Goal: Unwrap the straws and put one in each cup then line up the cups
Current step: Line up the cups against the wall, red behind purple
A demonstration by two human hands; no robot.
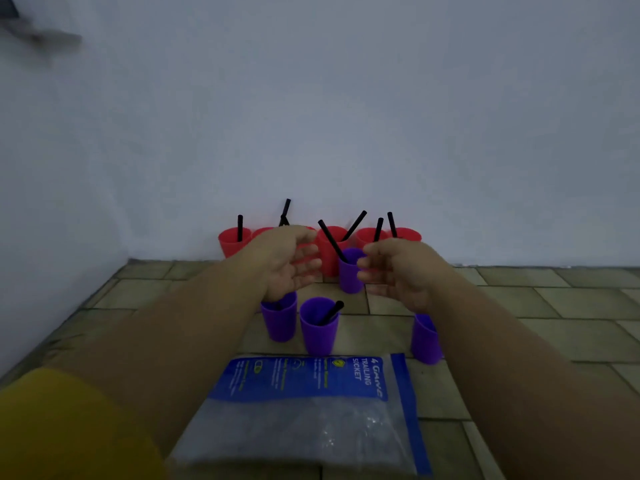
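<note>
Several red cups stand in a row against the white wall, each with a black straw. In front of them a purple cup holds a leaning black straw. My right hand hovers at that cup's right side, fingers apart, holding nothing. My left hand is open to the left of it, above another purple cup. A third purple cup with a short straw stands nearer me. A fourth purple cup is partly hidden by my right forearm.
A clear plastic bag with a blue printed label lies on the tiled floor close to me. The wall runs behind the cups and meets a side wall at the left corner.
</note>
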